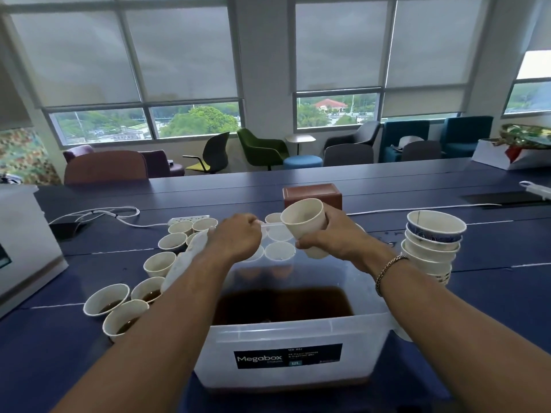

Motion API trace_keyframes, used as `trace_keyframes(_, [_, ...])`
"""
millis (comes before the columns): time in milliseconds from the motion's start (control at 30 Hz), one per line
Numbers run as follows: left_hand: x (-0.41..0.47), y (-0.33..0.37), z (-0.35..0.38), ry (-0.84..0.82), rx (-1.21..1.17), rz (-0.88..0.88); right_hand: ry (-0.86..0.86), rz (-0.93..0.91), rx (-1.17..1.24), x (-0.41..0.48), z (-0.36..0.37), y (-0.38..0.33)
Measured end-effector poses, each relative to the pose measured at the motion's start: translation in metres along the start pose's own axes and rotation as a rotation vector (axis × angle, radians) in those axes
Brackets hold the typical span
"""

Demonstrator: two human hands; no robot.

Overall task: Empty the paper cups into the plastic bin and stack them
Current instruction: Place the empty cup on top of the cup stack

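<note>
Both forearms were bare as far as visible. R wrist had a thin chain-link bracelet (388, 269), metallic, gold-ish w/ lighter links. L hand (235, 238) & R hand (335, 235) were bare too.

The paper cup (304, 225) that I grip in my right hand (334, 242) is plain off-white. It is tilted, with its mouth turned toward me and leftward, above the far edge of the plastic bin (220, 359). A thin white stick (271, 224) pinched in my left hand (235, 236) reaches its rim. The bin is clear, labelled Megabox, and holds dark brown liquid (283, 305). Upright cups stand left of it, and the nearest three (105, 299) have brown liquid inside. More cups (278, 251) stand just beyond the bin. To its right is a leaning stack of cups (432, 248).
</note>
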State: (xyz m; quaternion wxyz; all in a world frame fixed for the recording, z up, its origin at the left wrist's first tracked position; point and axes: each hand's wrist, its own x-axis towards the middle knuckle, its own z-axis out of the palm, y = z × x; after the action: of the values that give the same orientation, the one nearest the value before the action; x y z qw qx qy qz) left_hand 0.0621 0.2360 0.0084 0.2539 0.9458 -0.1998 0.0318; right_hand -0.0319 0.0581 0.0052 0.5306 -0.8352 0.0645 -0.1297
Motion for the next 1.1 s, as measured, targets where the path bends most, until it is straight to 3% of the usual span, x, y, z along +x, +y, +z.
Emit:
trace_keyframes(700, [-0.004,-0.008,0.002,-0.048,0.040,0.000,-0.162,-0.093,-0.632,0.000,0.008,0.014])
trace_keyframes(1100, [-0.004,-0.009,0.005,-0.062,0.076,0.013,-0.076,-0.083,-0.785,0.001,0.004,0.020])
